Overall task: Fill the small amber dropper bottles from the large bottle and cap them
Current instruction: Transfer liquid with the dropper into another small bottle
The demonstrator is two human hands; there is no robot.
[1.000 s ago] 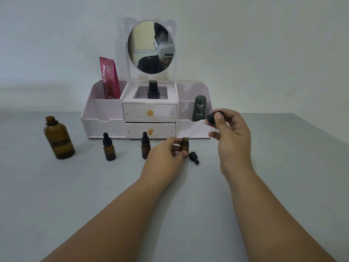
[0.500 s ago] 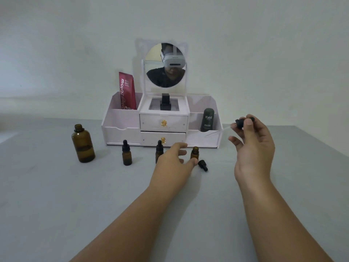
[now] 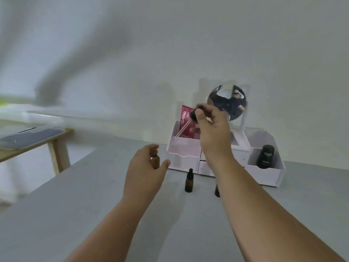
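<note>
My left hand [image 3: 144,168] curls around the large amber bottle [image 3: 155,162], fingers over its top and thumb at its right side; most of the bottle is hidden behind the hand. My right hand [image 3: 213,129] is raised above the table and pinches the black bulb of a dropper [image 3: 194,114], whose glass pipette slants down to the left. One capped small amber bottle [image 3: 189,181] stands on the grey table [image 3: 94,205]. A second small bottle [image 3: 217,190] shows only as a sliver behind my right forearm.
A white organizer [image 3: 181,159] with a round mirror [image 3: 227,103] stands at the back, holding a red tube [image 3: 186,118] and a dark Kahf bottle [image 3: 265,156]. To the left, past the table edge, is a wooden side table [image 3: 54,148] with a tray.
My view swung left. My left hand left the open small bottle and went left to the large bottle. My right hand carried the dropper up and left, over toward the large bottle.
</note>
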